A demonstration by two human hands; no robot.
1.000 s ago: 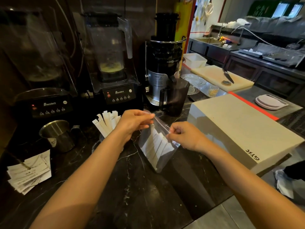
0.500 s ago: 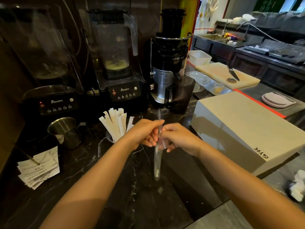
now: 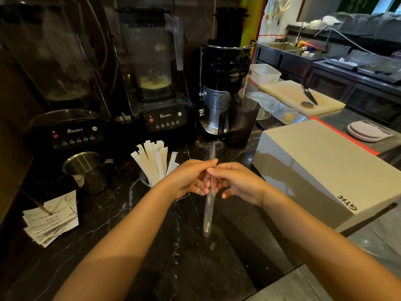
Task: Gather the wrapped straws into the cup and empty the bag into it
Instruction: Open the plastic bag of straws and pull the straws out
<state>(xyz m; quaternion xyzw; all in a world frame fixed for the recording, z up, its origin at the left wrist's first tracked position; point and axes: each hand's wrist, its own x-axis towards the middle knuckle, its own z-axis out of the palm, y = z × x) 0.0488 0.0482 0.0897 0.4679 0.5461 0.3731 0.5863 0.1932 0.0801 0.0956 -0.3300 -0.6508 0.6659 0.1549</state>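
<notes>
A clear plastic bag hangs edge-on above the black marble counter, with white wrapped straws showing at its bottom. My left hand and my right hand meet at its upper part and both pinch it. Just left of my left hand, several white wrapped straws stand fanned out in a clear cup; my left wrist hides much of the cup.
A steel pitcher and a stack of paper slips lie at the left. Two blenders and a juicer with a dark jug line the back. A large white box sits close on the right.
The bag, held wide open and facing me a second ago, has been turned edge-on and flattened. My hands have come together around its top.
</notes>
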